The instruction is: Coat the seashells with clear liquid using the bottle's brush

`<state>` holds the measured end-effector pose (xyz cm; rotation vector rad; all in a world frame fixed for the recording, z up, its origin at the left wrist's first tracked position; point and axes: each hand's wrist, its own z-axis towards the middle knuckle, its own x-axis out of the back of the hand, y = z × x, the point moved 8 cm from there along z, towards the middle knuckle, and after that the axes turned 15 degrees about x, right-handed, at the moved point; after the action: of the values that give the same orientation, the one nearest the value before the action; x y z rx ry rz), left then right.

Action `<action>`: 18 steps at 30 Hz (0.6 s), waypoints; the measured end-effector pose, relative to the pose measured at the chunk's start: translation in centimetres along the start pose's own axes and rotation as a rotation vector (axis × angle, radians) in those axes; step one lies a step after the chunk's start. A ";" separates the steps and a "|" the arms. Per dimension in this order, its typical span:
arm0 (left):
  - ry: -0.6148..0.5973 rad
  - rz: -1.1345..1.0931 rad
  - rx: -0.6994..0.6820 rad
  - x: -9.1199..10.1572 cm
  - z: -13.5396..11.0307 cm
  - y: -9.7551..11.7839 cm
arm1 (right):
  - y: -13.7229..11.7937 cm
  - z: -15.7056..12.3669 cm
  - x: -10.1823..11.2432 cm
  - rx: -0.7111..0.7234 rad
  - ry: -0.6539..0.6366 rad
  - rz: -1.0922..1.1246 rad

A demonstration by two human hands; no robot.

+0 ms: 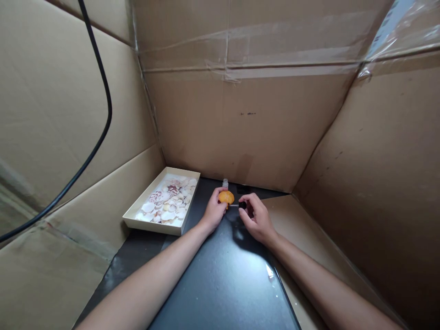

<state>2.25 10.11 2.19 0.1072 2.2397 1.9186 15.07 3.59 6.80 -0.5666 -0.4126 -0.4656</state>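
In the head view my left hand (215,208) pinches an orange scallop-like seashell (226,197) upright by its edge. My right hand (256,217) grips a small black cap (242,205), from which a thin applicator stem (234,205) points left. The stem's tip reaches the lower edge of the shell; whether it touches is too small to tell. Just behind the shell stands a small clear bottle (225,184), uncapped and partly hidden by my left fingers and the shell.
To the left lies a shallow cream box (153,226) holding many pale and patterned seashells (168,215). Cardboard walls (254,137) enclose the dark tabletop (220,284) at the back and sides. A black cable (109,107) hangs at the left, and a flat cardboard sheet (292,224) lies right.
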 end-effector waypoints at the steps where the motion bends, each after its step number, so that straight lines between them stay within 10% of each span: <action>1: -0.001 -0.001 0.000 0.0 0.0 0.0 | 0.1 0.0 0.0 0.001 0.006 -0.004; 18: 0.007 0.017 0.016 0.0 -0.2 0.0 | 0.5 0.1 0.4 -0.033 0.062 -0.056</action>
<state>2.20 9.95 2.23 0.1228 2.2663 1.9121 15.59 3.89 6.84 -0.5718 -0.3629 -0.5436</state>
